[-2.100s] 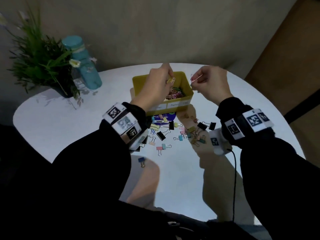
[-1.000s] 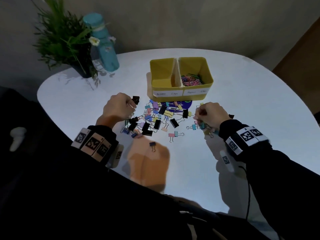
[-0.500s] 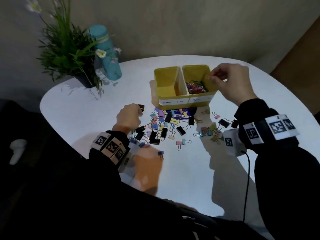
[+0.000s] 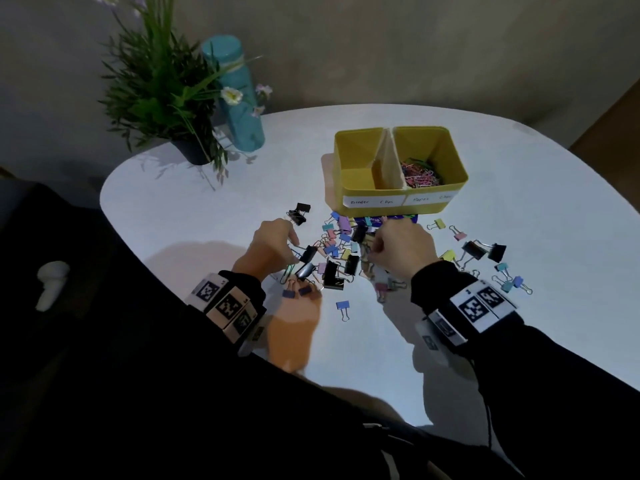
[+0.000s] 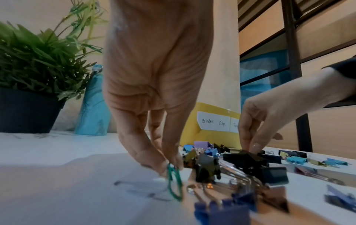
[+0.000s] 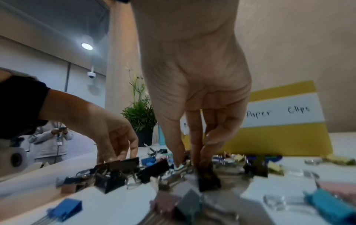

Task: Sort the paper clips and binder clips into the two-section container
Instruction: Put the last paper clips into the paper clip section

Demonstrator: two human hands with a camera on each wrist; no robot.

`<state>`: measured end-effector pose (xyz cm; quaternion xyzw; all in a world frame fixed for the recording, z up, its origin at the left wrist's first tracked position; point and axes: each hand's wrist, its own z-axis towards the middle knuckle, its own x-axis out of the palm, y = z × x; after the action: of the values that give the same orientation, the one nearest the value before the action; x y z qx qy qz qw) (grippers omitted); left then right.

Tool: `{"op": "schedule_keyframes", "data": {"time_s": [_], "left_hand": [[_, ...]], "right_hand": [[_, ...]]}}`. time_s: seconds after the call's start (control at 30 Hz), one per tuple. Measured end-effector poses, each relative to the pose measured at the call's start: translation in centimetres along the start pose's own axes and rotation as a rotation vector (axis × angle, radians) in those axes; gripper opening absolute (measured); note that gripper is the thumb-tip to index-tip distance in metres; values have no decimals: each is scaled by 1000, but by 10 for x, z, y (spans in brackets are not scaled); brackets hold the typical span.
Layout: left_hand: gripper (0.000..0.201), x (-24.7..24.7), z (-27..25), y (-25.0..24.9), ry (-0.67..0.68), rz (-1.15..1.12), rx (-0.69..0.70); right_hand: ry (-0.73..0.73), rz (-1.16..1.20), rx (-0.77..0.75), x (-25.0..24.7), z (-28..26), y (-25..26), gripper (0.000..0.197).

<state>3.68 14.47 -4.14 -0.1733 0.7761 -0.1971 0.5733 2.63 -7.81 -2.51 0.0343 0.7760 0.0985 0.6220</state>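
The right hand (image 4: 401, 249) has come back from the container (image 4: 453, 157) to the pile; its grip unclear. The left hand (image 5: 154, 85) pinches a green paper clip (image 5: 174, 184), bound for the box.

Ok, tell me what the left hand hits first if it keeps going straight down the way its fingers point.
The left hand points down at the table, its fingertips already pinching a green paper clip. Straight on, it would probably meet the white table right beneath the clip.

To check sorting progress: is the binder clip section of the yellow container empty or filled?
Empty: the left section labelled "Binder Clips" shows only its bare yellow floor, while binder clips lie on the table.
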Motion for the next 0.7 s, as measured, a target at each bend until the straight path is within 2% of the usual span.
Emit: {"op": "schedule_keyframes", "data": {"time_s": [0.13,0.27,0.37,0.43,0.57,0.7], "left_hand": [[19,3,0,0,-36,-51,18],[38,-2,-2,6,-85,-91,-81],[44,-5,-1,10,23,99,-158],[35,-4,-1,9,74,57,-167],[19,-1,0,5,68,-31,-110],[26,-11,-3,11,10,-129,-70]], "right_hand": [[-39,94,107,12,8,0,36],[-77,155,173,18,9,0,39],[-92,156,209,18,8,2,41],[-86,159,221,18,10,5,43],[-28,196,215,17,10,5,38],[35,320,168,8,9,-10,14]]}}
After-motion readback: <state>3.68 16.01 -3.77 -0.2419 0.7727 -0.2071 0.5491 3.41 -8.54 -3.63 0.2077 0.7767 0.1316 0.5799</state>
